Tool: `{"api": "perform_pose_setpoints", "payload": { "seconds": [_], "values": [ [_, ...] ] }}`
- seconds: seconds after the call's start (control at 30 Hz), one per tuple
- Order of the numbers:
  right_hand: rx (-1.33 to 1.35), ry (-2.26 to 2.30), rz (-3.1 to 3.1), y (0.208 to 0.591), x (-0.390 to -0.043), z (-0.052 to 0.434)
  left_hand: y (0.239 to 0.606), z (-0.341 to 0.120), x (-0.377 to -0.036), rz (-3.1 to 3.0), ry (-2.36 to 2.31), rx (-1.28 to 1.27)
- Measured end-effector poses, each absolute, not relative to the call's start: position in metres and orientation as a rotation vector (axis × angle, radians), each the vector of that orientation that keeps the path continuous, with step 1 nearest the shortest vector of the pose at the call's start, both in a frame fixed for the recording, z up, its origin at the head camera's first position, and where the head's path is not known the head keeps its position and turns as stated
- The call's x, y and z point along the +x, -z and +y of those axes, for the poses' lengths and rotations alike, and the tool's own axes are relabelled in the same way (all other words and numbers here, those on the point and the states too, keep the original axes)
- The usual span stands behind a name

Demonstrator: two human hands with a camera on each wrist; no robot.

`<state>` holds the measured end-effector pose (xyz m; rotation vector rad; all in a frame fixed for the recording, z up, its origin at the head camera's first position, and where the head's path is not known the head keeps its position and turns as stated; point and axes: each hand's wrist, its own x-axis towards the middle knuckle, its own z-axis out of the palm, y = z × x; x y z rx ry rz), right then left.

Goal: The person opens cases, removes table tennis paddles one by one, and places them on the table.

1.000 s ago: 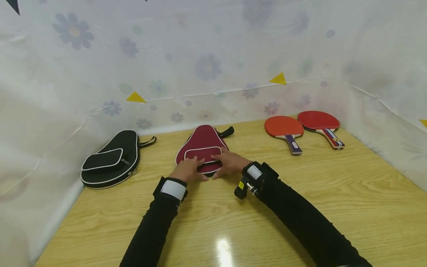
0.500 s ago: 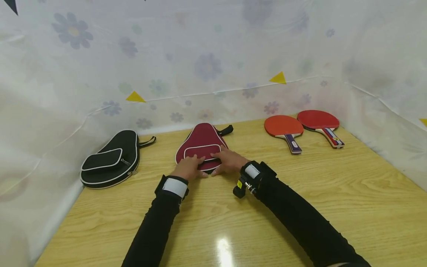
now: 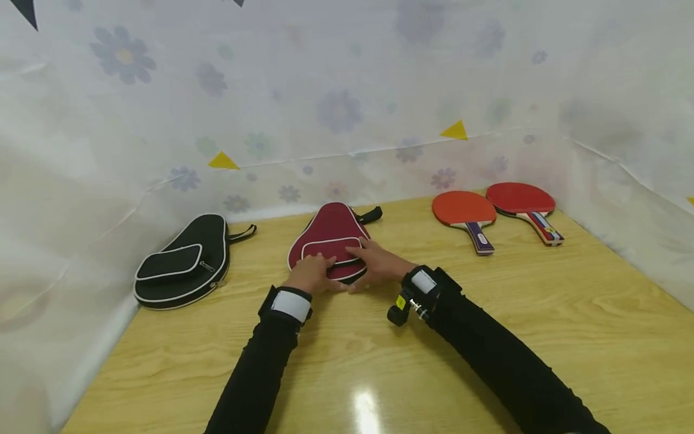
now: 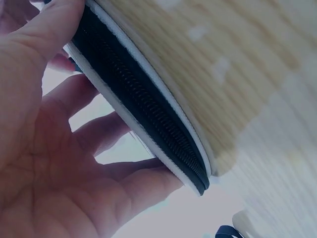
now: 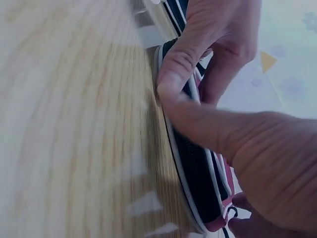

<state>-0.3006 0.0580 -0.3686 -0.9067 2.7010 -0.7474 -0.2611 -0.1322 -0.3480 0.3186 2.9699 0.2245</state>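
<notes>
— What do you have under your work? 
— A light wooden table point(image 3: 488, 337), glossy, with a glare spot near you.

— What lies on it? 
— You have a black paddle case point(image 3: 181, 268) at left, a maroon paddle case point(image 3: 329, 232) mid-table, and two red paddles point(image 3: 496, 208) side by side at far right.

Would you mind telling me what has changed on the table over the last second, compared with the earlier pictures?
Very little. Both hands stay on the near edge of the red paddle case: the left hand holds the rim by the zip, and the right hand pinches at the edge. The case has barely shifted. The black case and the two paddles lie where they were.
</notes>
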Motion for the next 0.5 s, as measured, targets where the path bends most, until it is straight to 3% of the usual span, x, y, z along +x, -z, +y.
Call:
{"api": "perform_pose_setpoints", "payload": {
  "seconds": [0.5],
  "values": [
    [-0.848, 0.721, 2.889, 0.366, -0.289, 0.075, 0.349, -0.134, -0.26, 2.948, -0.304, 0.291]
  ]
}}
